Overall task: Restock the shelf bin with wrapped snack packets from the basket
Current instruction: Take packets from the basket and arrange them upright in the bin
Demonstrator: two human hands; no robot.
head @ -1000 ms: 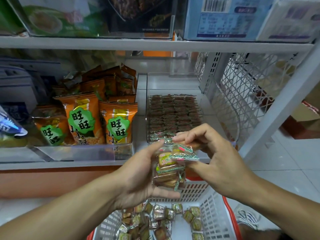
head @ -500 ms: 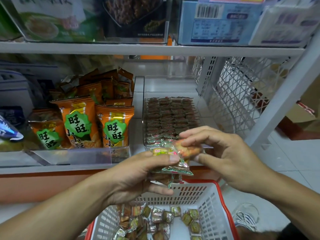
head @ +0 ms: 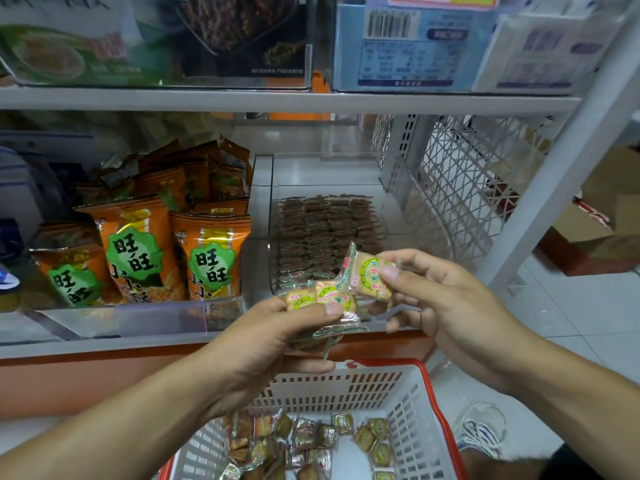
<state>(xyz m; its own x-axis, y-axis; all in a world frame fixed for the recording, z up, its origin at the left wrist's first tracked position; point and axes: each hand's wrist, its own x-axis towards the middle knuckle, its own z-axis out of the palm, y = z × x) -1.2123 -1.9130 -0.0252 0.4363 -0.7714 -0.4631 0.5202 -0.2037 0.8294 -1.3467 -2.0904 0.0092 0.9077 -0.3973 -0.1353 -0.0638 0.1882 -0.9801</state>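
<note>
Before shelf bin (head: 277, 237), right hand (head: 446, 306) pinches 1 packet (head: 370, 275).

A white shelf (head: 242, 341) carries a clear bin (head: 391, 216) with rows of packets (head: 325, 230). Left of the bin stand orange bags (head: 207, 251). On the floor (head: 571, 323) below the bin sits a basket (head: 408, 403).
</note>
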